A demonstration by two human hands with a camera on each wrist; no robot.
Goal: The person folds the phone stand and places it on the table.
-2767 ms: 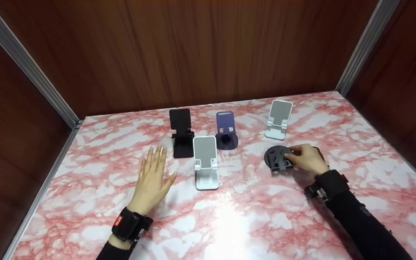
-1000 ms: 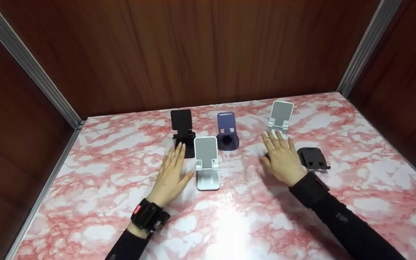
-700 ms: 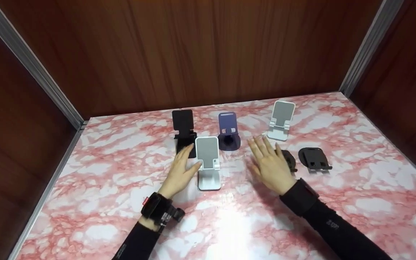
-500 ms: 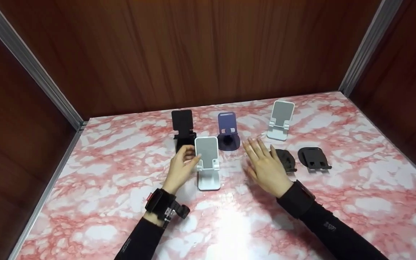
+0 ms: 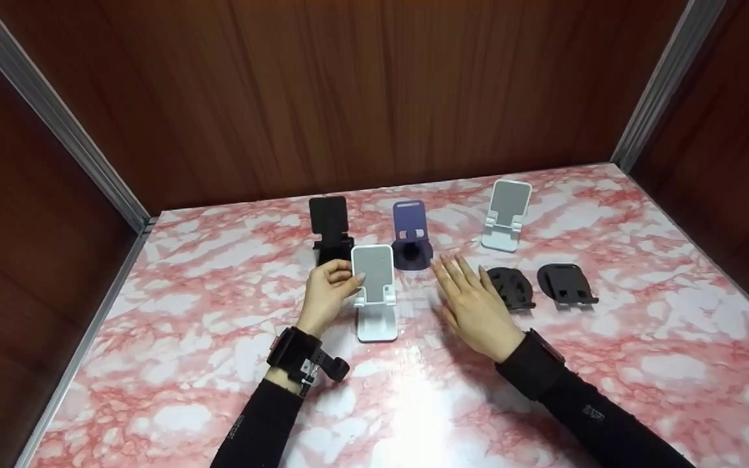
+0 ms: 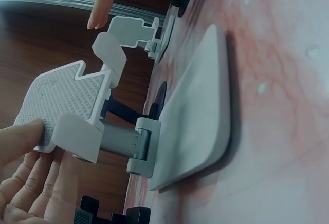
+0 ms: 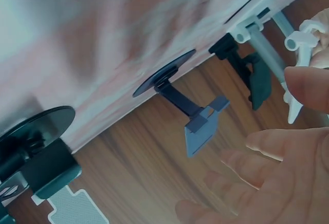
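My left hand (image 5: 324, 296) pinches the left edge of the upper plate of a white phone stand (image 5: 374, 268) with a grey pad. In the left wrist view the thumb lies on the textured pad (image 6: 64, 98) and the fingers are behind the plate. The stand's base (image 6: 193, 113) rests on the table, its arm raised. My right hand (image 5: 478, 312) is held over the table with its fingers straight and holds nothing. It lies between the white stand and a folded black phone stand (image 5: 511, 287), partly covering the latter.
Behind the white stand are a black phone stand (image 5: 329, 218) and a purple phone stand (image 5: 409, 218), both unfolded. Another white phone stand (image 5: 510, 205) is at the back right. A second folded black stand (image 5: 567, 284) lies further right. Wooden panels (image 5: 374, 97) enclose the marbled table (image 5: 186, 364).
My right hand has let go of the folded black stand and moved left. My left hand has moved right, and its fingers have curled onto the near white stand's plate.
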